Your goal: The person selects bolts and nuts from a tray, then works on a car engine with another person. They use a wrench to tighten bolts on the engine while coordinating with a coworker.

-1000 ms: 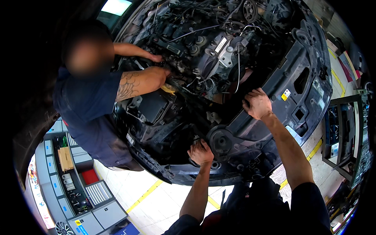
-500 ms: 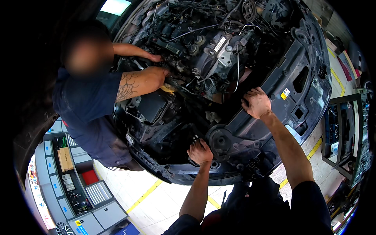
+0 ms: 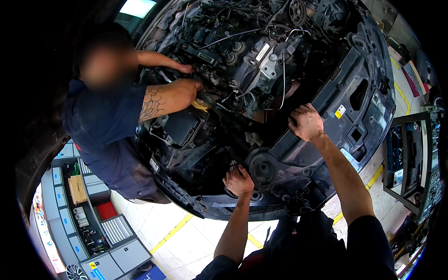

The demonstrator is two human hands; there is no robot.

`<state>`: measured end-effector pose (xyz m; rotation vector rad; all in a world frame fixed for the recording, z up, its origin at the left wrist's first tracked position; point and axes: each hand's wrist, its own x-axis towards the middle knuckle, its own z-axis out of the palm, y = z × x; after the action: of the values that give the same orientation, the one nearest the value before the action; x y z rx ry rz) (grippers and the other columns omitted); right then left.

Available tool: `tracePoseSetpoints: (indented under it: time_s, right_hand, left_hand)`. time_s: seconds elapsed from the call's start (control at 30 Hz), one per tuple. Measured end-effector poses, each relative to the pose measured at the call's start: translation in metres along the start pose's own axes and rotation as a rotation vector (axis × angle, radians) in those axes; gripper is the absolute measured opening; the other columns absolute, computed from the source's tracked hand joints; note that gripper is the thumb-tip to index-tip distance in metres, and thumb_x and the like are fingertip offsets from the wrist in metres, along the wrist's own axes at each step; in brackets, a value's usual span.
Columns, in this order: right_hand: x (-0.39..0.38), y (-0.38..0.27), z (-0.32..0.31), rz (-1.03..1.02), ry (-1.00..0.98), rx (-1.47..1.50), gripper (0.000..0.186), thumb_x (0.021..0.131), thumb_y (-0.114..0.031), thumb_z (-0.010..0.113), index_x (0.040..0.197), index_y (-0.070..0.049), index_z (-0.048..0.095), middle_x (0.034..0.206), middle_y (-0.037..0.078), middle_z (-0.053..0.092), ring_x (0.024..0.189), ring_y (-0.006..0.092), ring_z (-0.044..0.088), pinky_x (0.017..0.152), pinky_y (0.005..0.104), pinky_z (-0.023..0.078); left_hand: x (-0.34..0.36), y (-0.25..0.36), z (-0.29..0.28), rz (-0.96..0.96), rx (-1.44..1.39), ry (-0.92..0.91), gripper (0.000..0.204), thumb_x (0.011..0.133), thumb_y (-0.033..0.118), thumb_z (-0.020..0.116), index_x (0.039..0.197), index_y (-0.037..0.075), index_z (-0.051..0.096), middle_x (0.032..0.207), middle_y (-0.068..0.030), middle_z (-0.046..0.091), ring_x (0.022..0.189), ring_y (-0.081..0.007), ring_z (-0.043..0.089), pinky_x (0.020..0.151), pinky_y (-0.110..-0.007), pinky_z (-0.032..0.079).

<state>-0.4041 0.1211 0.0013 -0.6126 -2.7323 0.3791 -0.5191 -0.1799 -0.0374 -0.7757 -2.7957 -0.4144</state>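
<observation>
The step in hand looks like steadying: the right hand (image 3: 307, 123) grasps the upper edge of the black front panel (image 3: 343, 128), which lies before the engine (image 3: 252, 70). The left hand (image 3: 239, 181) touches its left part; shadow hides whether those fingers grip. Moving it would seemingly call for firm, even holds.

On my remote feed, I have the front panel (image 3: 338, 131) ahead, the right hand (image 3: 308, 123) on its upper edge and the left hand (image 3: 239, 181) at the car's front edge (image 3: 219, 204), just left of the panel's round end (image 3: 262, 169). Behind the panel sits the engine (image 3: 254, 65); a co-worker (image 3: 107, 114) reaches in from its left. Down to my left, a workbench (image 3: 128, 255) bears a box (image 3: 78, 189); far right stands a rack (image 3: 426, 156)
</observation>
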Motion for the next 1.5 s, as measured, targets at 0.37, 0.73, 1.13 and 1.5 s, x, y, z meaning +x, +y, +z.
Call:
tracePoseSetpoints:
  time_s: [0.37, 0.73, 1.13, 1.5]
  right_hand:
    - [-0.001, 0.002, 0.001, 0.006, -0.001, 0.01, 0.023, 0.084, -0.027, 0.061, 0.073, -0.008, 0.065, 0.077, 0.005, 0.066, 0.085, 0.0227, 0.059, 0.085, 0.0341, 0.043]
    - [0.0, 0.0, 0.001, 0.011, -0.006, 0.008, 0.022, 0.084, -0.028, 0.061, 0.074, -0.008, 0.065, 0.079, 0.005, 0.066, 0.086, 0.0226, 0.059, 0.086, 0.0342, 0.043]
    - [0.0, 0.0, -0.008, 0.029, -0.094, 0.046, 0.022, 0.083, -0.026, 0.06, 0.081, -0.006, 0.069, 0.083, 0.008, 0.068, 0.087, 0.0248, 0.059, 0.086, 0.035, 0.043]
    - [-0.005, 0.004, -0.001, 0.007, -0.086, 0.005, 0.025, 0.088, -0.027, 0.059, 0.087, -0.005, 0.071, 0.087, 0.009, 0.07, 0.091, 0.0259, 0.062, 0.091, 0.0361, 0.044]
  left_hand:
    - [0.001, 0.002, -0.005, -0.046, 0.04, -0.108, 0.04, 0.097, 0.034, 0.045, 0.095, 0.007, 0.076, 0.091, -0.0087, 0.074, 0.085, -0.0284, 0.065, 0.079, -0.042, 0.046]
    - [0.001, 0.002, -0.002, 0.005, -0.028, 0.024, 0.037, 0.096, 0.029, 0.047, 0.081, 0.007, 0.072, 0.079, -0.012, 0.069, 0.079, -0.0299, 0.063, 0.073, -0.044, 0.043]
    - [0.001, 0.007, -0.009, -0.047, 0.019, -0.064, 0.039, 0.096, 0.031, 0.047, 0.092, 0.006, 0.075, 0.09, -0.0135, 0.072, 0.084, -0.0317, 0.064, 0.078, -0.045, 0.046]
    - [-0.001, 0.005, -0.003, -0.024, -0.024, 0.059, 0.032, 0.093, 0.025, 0.051, 0.077, 0.006, 0.071, 0.077, -0.0114, 0.069, 0.078, -0.0307, 0.062, 0.072, -0.045, 0.044]
